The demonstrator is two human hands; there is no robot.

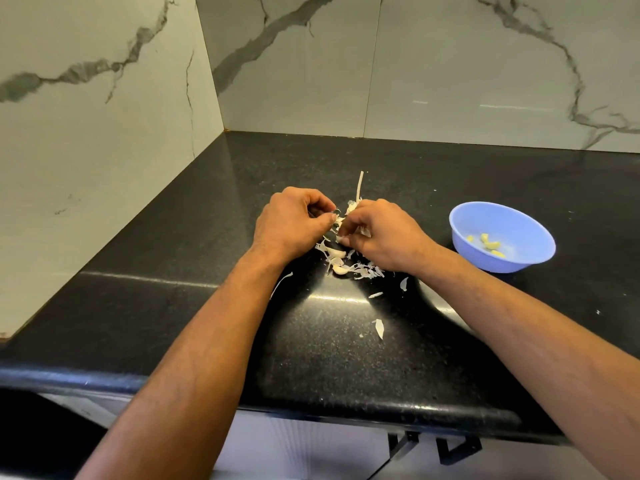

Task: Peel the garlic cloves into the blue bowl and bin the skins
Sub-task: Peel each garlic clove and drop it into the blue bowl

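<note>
Both hands' fingers (341, 233) pinch garlic skin (340, 221).

A round blue plastic bowl (502, 237) sits upright on the black bench, well to the right of the garlic. Inside it lie a few peeled cloves (490, 243), pale yellow and curved, gathered on the bowl's bottom. Unpeeled cloves (337, 261), whitish and still in their skins, rest on the bench just left of the heap of papery white skins (367, 270). More loose skin flakes (379, 328) are scattered nearer the bench's front edge. A pale, thin garlic stalk (359, 187) sticks up at the far side of the heap.
</note>
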